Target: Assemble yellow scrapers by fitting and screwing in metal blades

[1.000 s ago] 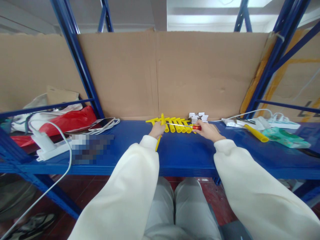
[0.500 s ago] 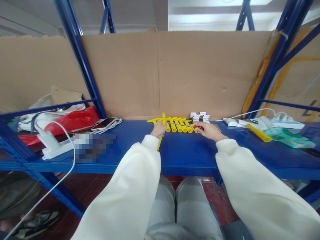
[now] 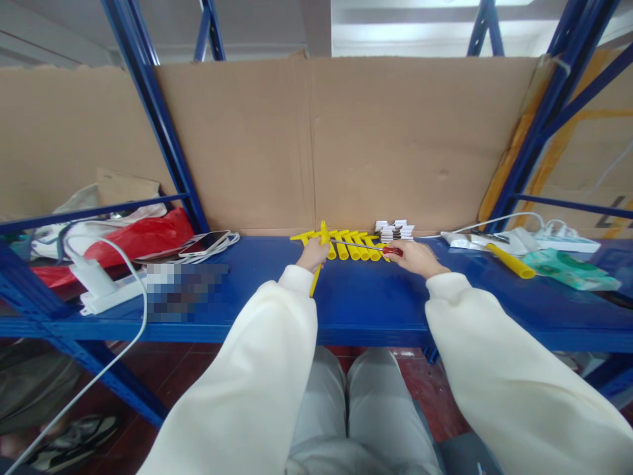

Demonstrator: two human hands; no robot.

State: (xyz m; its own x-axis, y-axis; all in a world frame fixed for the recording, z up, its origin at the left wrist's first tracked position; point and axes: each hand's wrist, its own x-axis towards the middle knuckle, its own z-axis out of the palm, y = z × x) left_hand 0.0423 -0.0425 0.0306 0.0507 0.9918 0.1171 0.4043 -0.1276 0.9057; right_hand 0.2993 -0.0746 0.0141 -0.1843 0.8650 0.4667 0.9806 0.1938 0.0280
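Note:
My left hand [image 3: 313, 254] is closed around a yellow plastic piece [image 3: 324, 231], which sticks out above and below the fingers. My right hand [image 3: 419, 258] grips the red handle of a screwdriver [image 3: 393, 251]. Its thin metal shaft runs left, nearly level, and the tip meets or lies right by the yellow piece; the exact contact is too small to make out. Behind the shaft, several yellow tubular pieces [image 3: 355, 253] lie side by side in a slanted row on the blue shelf [image 3: 370, 300]. A stack of small white pieces [image 3: 394, 231] sits just beyond the right hand.
Cardboard [image 3: 395, 145] walls off the back between blue posts. At the left are a phone [image 3: 205, 243] with a white cable, a red bag [image 3: 138, 234] and a white power strip [image 3: 113, 297]. A lone yellow tube [image 3: 511, 261] and a green packet [image 3: 571, 269] lie at the right.
The view has shifted very slightly. Both hands keep their grip and position, with the screwdriver still held against or close to the yellow piece.

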